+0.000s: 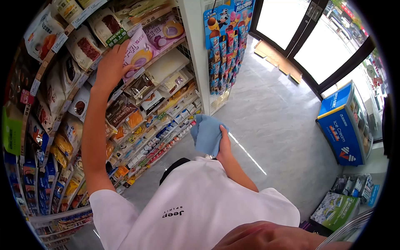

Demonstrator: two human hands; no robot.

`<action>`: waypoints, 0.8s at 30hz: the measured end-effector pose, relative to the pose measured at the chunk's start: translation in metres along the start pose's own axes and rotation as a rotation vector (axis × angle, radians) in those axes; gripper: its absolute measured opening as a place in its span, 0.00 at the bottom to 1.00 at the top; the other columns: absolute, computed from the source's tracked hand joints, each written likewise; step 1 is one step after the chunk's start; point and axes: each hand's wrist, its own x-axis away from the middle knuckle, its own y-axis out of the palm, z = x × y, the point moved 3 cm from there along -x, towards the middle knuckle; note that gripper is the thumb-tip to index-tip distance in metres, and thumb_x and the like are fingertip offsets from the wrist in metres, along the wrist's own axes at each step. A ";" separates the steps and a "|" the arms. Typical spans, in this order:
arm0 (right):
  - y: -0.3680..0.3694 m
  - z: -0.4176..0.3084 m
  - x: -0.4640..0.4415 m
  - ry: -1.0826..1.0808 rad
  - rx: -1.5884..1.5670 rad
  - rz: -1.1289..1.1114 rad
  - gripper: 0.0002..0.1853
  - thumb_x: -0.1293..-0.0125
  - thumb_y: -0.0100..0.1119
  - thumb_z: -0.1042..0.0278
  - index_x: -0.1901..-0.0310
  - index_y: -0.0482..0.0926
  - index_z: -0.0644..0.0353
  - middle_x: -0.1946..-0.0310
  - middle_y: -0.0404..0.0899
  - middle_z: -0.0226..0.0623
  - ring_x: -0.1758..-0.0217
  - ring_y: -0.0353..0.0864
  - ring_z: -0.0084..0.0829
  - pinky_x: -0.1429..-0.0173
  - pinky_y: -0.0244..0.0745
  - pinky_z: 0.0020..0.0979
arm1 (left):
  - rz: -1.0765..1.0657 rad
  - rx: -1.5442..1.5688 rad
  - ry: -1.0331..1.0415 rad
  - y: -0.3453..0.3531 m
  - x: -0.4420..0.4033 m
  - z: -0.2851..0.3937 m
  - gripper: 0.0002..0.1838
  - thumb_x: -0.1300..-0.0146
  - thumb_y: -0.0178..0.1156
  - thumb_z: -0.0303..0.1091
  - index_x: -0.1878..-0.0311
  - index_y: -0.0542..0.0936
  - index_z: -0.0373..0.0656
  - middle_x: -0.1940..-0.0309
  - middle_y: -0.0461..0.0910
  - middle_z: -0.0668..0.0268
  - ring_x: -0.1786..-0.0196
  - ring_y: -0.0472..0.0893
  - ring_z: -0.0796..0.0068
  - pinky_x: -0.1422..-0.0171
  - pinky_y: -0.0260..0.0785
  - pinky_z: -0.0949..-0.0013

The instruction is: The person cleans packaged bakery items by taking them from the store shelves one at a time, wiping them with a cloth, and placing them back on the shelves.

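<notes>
My left hand (111, 68) reaches up to a shelf at the upper left. Its thumb and fingers are at the left edge of a purple-and-white snack bag (139, 48), gripping it there; part of the fingers' contact is hidden. A green label (117, 37) sits just above the fingertips, in front of packaged food with a dark red filling (109, 23). Another purple bag (166, 31) stands to the right on the same shelf. Near my chest, my right hand (224, 143) is closed on a folded blue cloth (207, 133).
Shelves of packaged goods (135, 118) fill the left side. A rack of hanging small packets (225, 58) is mounted at the shelf end. Glass doors (308, 33) stand at the upper right, with a blue ice cream freezer (339, 129) and a green box (335, 210) along the right.
</notes>
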 end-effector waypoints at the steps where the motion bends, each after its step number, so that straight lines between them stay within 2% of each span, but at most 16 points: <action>1: 0.000 0.000 0.000 -0.003 -0.008 -0.006 0.34 0.25 0.46 0.42 0.29 0.65 0.62 0.37 0.77 0.46 0.37 0.80 0.43 0.33 0.77 0.47 | 0.006 0.002 0.009 0.001 0.000 -0.001 0.42 0.42 0.71 0.43 0.26 0.64 0.46 0.41 0.73 0.58 0.46 0.80 0.52 0.49 0.76 0.57; 4: -0.001 0.001 -0.002 -0.024 0.007 -0.020 0.32 0.24 0.44 0.44 0.29 0.66 0.61 0.37 0.77 0.44 0.36 0.80 0.42 0.33 0.77 0.45 | 0.070 0.039 0.068 0.008 0.003 -0.002 0.42 0.41 0.72 0.43 0.26 0.64 0.47 0.38 0.72 0.58 0.45 0.79 0.52 0.48 0.76 0.57; 7: 0.000 0.004 0.001 -0.018 0.026 0.008 0.32 0.24 0.45 0.44 0.29 0.66 0.61 0.37 0.77 0.44 0.37 0.80 0.42 0.33 0.77 0.45 | 0.026 0.058 -0.032 0.007 0.005 0.004 0.41 0.41 0.71 0.42 0.26 0.64 0.48 0.39 0.73 0.57 0.44 0.79 0.52 0.46 0.77 0.56; 8: 0.001 0.004 0.001 -0.012 0.031 0.017 0.33 0.24 0.45 0.44 0.30 0.66 0.62 0.37 0.77 0.44 0.37 0.80 0.42 0.33 0.77 0.45 | 0.103 0.038 -0.004 0.009 0.007 0.003 0.42 0.45 0.74 0.43 0.28 0.67 0.47 0.41 0.73 0.59 0.43 0.78 0.53 0.44 0.76 0.57; 15: 0.009 0.003 0.006 -0.022 0.076 0.010 0.33 0.25 0.46 0.43 0.30 0.67 0.61 0.36 0.76 0.44 0.35 0.78 0.43 0.31 0.74 0.45 | 0.352 -0.124 0.161 0.019 0.016 0.000 0.41 0.47 0.74 0.43 0.29 0.70 0.51 0.39 0.73 0.62 0.39 0.75 0.59 0.38 0.72 0.58; 18: 0.014 0.004 0.006 0.002 0.058 -0.054 0.34 0.23 0.37 0.44 0.26 0.62 0.63 0.33 0.73 0.46 0.32 0.76 0.43 0.30 0.74 0.47 | 0.374 -0.219 0.158 0.014 0.017 0.007 0.40 0.47 0.74 0.42 0.29 0.71 0.52 0.39 0.74 0.62 0.38 0.75 0.59 0.33 0.68 0.56; 20: 0.013 0.004 0.004 0.003 0.067 -0.068 0.34 0.23 0.36 0.45 0.26 0.62 0.63 0.32 0.73 0.46 0.31 0.75 0.43 0.30 0.73 0.46 | 0.355 -0.198 0.155 0.028 0.014 0.005 0.39 0.49 0.76 0.43 0.32 0.73 0.51 0.40 0.75 0.64 0.38 0.74 0.61 0.31 0.65 0.54; 24: 0.012 0.005 0.004 0.003 0.070 -0.092 0.34 0.23 0.35 0.45 0.26 0.62 0.62 0.32 0.73 0.46 0.31 0.75 0.43 0.29 0.73 0.46 | 0.383 -0.063 0.170 0.042 0.016 0.008 0.42 0.49 0.76 0.42 0.31 0.71 0.48 0.38 0.73 0.60 0.35 0.72 0.58 0.30 0.63 0.54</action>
